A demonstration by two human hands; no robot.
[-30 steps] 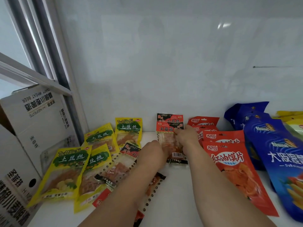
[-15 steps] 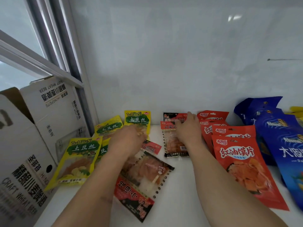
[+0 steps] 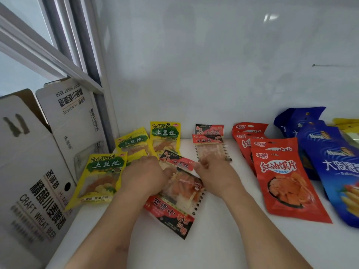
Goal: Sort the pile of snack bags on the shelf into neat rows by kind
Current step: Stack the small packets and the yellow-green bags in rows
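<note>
Head view, right hand [image 3: 214, 176] moved nearer

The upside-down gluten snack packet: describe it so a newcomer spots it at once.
On the white shelf, look between the yellow packets and red bags. Under both hands lies the upside-down packet, tilted, its red-and-black label nearest you, unlike the upright ones behind.

shelf [image 3: 223, 239]: potato-shred bags [image 3: 101, 171] at left, just beside the cardboard box [image 3: 38, 171] | gluten-strip bags [image 3: 208, 146] in the middle, two at the back, two loose in front under both hands | chili-chip bags [image 3: 285, 181] overlapping right of them | corn-stick bags [image 3: 334, 162] farthest right
</note>
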